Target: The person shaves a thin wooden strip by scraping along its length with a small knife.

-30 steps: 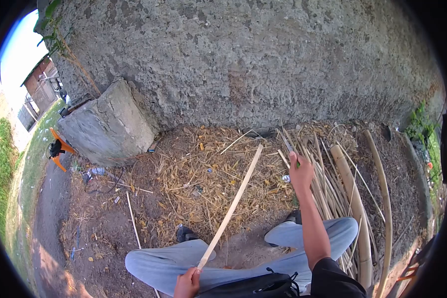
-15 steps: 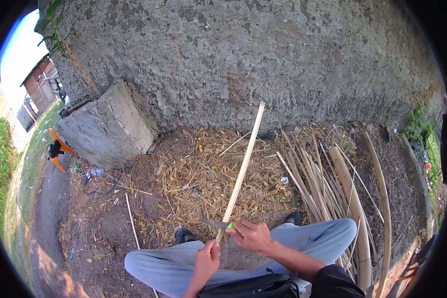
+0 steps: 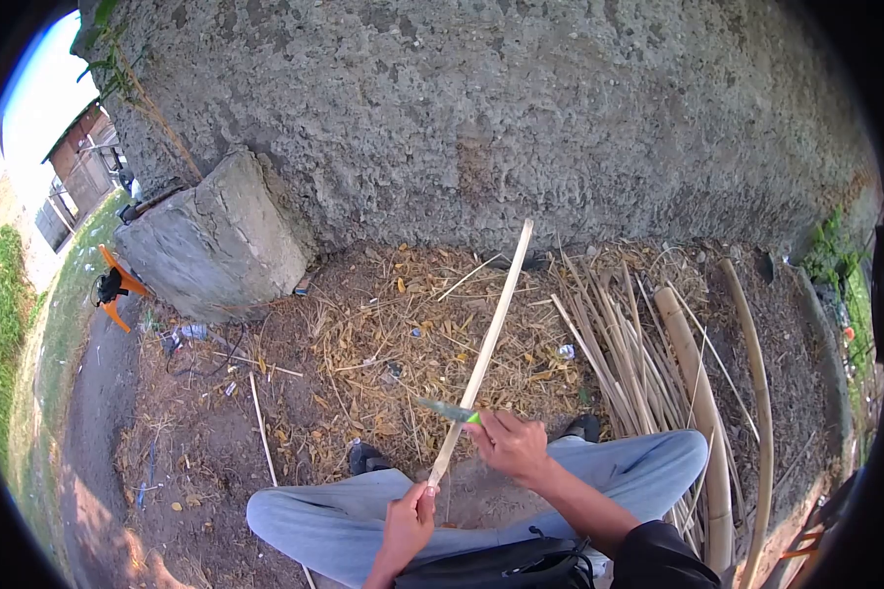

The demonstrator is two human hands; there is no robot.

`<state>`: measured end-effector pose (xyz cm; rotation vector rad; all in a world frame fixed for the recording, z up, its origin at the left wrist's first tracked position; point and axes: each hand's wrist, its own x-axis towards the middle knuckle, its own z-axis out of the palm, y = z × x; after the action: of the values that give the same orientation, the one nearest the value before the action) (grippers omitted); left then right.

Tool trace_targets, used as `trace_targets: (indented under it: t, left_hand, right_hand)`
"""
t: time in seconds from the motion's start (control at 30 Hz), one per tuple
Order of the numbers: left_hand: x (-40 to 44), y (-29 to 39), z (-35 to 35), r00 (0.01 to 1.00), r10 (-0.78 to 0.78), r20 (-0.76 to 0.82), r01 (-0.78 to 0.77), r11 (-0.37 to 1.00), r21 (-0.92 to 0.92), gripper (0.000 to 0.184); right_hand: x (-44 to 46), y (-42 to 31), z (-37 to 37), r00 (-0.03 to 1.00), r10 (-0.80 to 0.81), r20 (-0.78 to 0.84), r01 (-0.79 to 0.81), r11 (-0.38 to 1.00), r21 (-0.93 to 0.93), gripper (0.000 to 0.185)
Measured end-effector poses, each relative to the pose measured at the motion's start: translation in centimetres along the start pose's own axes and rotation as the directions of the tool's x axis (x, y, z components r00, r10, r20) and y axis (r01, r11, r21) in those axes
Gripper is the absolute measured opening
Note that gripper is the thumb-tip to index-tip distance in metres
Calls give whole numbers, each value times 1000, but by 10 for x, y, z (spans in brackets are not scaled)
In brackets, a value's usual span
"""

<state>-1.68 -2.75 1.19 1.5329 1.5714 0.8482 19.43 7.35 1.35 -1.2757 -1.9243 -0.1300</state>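
A long pale bamboo strip [image 3: 493, 332] slants up and away from my lap toward the wall. Its near end is pinched in my left hand [image 3: 409, 520], thumb on top. My right hand [image 3: 513, 449] is closed round the bright green handle of a knife [image 3: 447, 408]. The blade points left and lies across the strip, a little beyond my left hand. Whether its edge bites into the bamboo I cannot tell.
Several split bamboo strips [image 3: 624, 358] lie in a pile at the right, beside a thick bamboo pole [image 3: 697, 402]. A rough wall [image 3: 481, 118] rises ahead, with a concrete block [image 3: 216, 240] at its left. Dry shavings and leaves [image 3: 383, 344] cover the ground.
My right hand and the knife have moved up along the strip, away from my left hand. More of the blade shows. The strip's far end has dipped slightly. My left hand keeps its grip.
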Motion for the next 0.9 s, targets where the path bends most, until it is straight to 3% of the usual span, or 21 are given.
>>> trace_targets:
  t: [0.03,0.1,0.3,0.37,0.5,0.57,0.73,0.8,0.9]
  left_hand:
    - [-8,-2,-3,999,-5,41,4,1000,13,20]
    - [-18,-8,-4,996,-14,86,11,1000,29,20]
    - [-18,-6,-8,997,-28,71,21,995,92,16]
    - [-19,-7,-8,998,66,19,-68,995,71,15]
    - [-42,-38,-15,996,72,57,-81,981,179,16]
    - [-52,-49,-17,999,-25,44,13,967,256,30]
    - [-60,-42,-36,987,-151,62,131,959,253,29]
    - [-68,-39,-43,979,-185,85,160,958,237,29]
    - [-83,-48,-56,978,-185,96,161,964,213,31]
  right_hand:
    - [5,13,0,991,129,-21,-130,991,-45,24]
    - [16,41,-6,984,166,-62,-168,985,-34,22]
    - [33,55,-16,984,155,-90,-162,983,-88,21]
    - [36,60,-16,986,143,-86,-153,980,-130,21]
    - [51,98,-22,960,219,-174,-246,958,-151,22]
    - [50,103,-20,963,145,-226,-184,970,-161,23]
    - [51,106,-22,980,133,-145,-163,961,-222,25]
    - [54,126,-24,932,293,-214,-340,911,-233,27]
    - [54,164,-35,899,391,-195,-436,840,-324,30]
